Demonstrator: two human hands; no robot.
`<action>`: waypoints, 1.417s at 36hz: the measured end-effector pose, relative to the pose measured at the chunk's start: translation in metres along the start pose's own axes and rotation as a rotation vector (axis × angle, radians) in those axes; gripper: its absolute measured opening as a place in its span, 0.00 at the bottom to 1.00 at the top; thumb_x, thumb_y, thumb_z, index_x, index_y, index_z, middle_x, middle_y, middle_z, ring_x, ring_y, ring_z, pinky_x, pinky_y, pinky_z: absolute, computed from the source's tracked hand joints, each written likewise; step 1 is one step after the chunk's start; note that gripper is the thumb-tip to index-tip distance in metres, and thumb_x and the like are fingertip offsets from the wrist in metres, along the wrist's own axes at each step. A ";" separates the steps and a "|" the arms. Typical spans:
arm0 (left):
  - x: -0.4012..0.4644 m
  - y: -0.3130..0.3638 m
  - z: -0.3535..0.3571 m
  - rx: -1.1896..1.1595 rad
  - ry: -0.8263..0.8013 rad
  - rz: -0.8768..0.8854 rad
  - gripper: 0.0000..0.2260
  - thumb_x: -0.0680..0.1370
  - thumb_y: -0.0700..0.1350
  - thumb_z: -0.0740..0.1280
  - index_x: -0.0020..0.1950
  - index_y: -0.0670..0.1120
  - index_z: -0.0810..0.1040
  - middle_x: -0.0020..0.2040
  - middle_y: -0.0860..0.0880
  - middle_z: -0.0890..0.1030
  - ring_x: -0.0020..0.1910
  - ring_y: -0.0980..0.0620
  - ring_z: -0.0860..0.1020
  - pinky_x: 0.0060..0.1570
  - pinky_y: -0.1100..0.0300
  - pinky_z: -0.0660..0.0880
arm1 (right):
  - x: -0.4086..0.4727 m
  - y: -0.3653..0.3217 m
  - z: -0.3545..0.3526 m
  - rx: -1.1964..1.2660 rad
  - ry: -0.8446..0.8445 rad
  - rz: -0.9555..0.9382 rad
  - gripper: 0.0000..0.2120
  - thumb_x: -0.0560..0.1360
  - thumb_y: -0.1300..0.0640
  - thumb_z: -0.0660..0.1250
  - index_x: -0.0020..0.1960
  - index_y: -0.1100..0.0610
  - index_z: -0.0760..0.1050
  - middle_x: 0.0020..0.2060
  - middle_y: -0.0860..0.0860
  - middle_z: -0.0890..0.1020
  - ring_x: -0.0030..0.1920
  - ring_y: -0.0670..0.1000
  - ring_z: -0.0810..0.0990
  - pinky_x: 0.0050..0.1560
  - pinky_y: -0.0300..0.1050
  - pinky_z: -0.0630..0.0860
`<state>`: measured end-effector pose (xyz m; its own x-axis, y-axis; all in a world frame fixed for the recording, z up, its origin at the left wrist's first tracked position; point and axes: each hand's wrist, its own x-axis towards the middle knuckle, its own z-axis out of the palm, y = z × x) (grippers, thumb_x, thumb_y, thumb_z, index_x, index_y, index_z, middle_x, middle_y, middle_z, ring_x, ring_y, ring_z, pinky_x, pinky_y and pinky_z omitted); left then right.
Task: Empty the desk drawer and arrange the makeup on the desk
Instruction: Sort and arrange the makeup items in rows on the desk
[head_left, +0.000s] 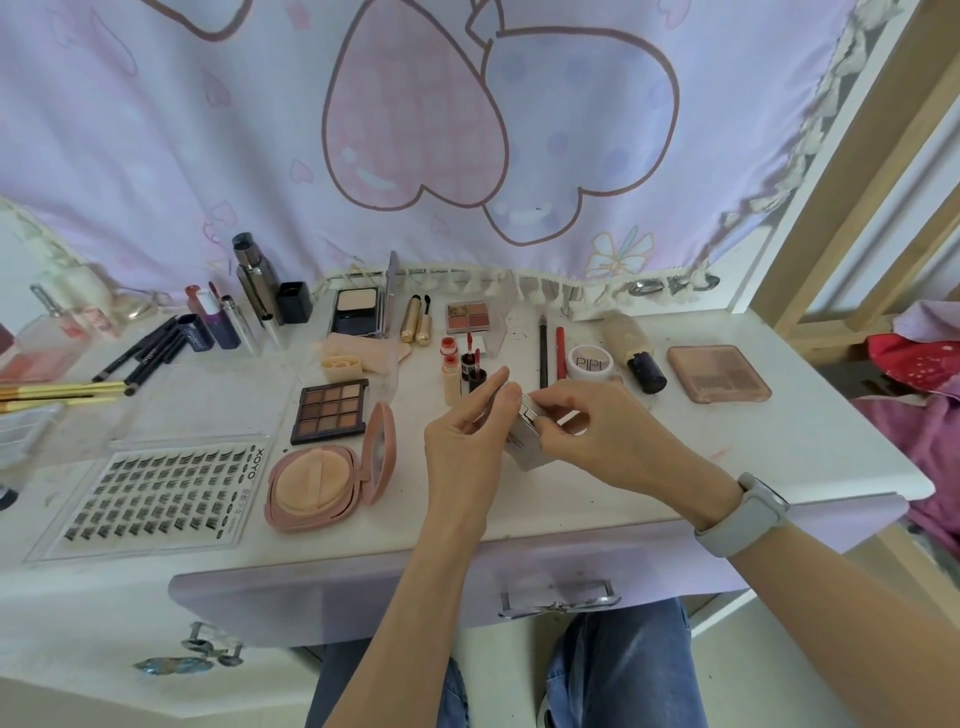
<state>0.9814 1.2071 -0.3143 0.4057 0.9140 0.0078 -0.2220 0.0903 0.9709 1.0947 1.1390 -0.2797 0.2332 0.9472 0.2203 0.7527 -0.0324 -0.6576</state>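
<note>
Head view: both the left hand (470, 426) and right hand (597, 431) pinch a small white compact (527, 441) above the desk (779, 457); a slipping grip could likely drop it onto the nearby lip tints (462, 371).

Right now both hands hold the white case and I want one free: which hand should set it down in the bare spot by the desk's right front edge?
Right hand, probably: it already grips the white case on the side nearest that bare desk area.
</note>
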 end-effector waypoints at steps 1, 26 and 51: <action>0.000 0.000 0.000 -0.002 -0.002 -0.001 0.08 0.74 0.47 0.70 0.43 0.61 0.83 0.48 0.57 0.84 0.53 0.57 0.80 0.58 0.53 0.76 | 0.000 0.000 0.000 -0.004 -0.003 -0.001 0.09 0.73 0.58 0.62 0.44 0.61 0.79 0.38 0.53 0.82 0.40 0.53 0.79 0.44 0.51 0.77; -0.003 -0.006 0.001 -0.051 0.011 0.020 0.08 0.75 0.46 0.69 0.47 0.60 0.82 0.50 0.61 0.83 0.53 0.62 0.79 0.55 0.58 0.77 | 0.000 0.009 -0.003 0.195 -0.161 0.113 0.05 0.76 0.53 0.65 0.46 0.45 0.78 0.41 0.40 0.83 0.45 0.39 0.81 0.48 0.32 0.76; -0.008 0.000 0.011 -0.104 0.071 -0.087 0.06 0.75 0.45 0.69 0.47 0.56 0.83 0.48 0.56 0.84 0.53 0.55 0.79 0.59 0.47 0.75 | 0.006 0.005 -0.003 -0.013 0.027 0.133 0.12 0.76 0.58 0.58 0.55 0.49 0.76 0.37 0.43 0.82 0.38 0.43 0.79 0.46 0.41 0.76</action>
<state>0.9885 1.1955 -0.3118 0.3649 0.9261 -0.0961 -0.2811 0.2080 0.9369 1.1018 1.1432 -0.2792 0.3475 0.9254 0.1512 0.7223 -0.1613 -0.6725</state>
